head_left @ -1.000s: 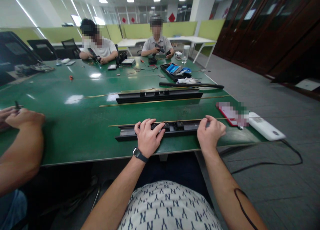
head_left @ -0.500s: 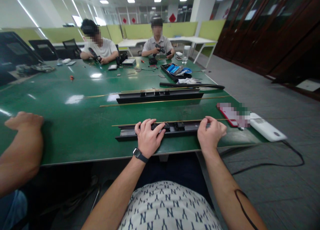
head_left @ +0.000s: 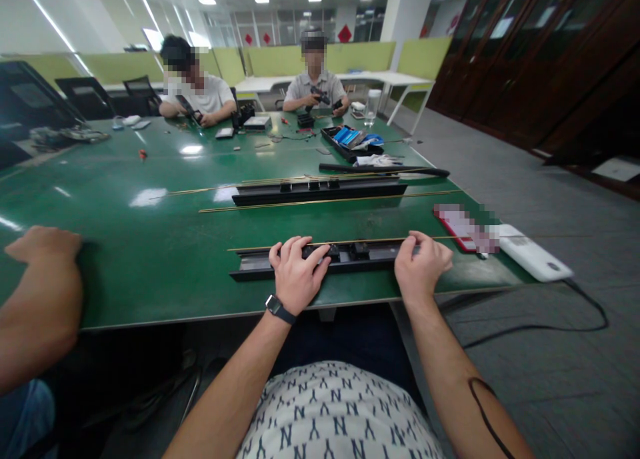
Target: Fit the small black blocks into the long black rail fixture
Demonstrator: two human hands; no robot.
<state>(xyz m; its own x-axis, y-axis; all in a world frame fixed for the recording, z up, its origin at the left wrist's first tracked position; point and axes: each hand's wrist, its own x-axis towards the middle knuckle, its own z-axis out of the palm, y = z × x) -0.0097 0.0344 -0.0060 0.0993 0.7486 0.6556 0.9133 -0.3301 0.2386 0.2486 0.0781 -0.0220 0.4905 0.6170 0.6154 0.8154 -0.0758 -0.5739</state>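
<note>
Your left hand (head_left: 296, 272) presses flat on the long black metal rail (head_left: 260, 264) at the green table's (head_left: 150, 259) near edge. Your right hand (head_left: 421, 267) pinches the thin brass rod (head_left: 370, 241) along it.

Both forearms reach forward from the body to the rail (head_left: 320, 259) at the near edge. The left hand (head_left: 296, 276), a watch on its wrist, lies palm down on the rail's middle with fingers spread and curled over it. The right hand (head_left: 421, 267) rests at the rail's right end, fingers bent, thumb and fingertips pinched together above it.
</note>
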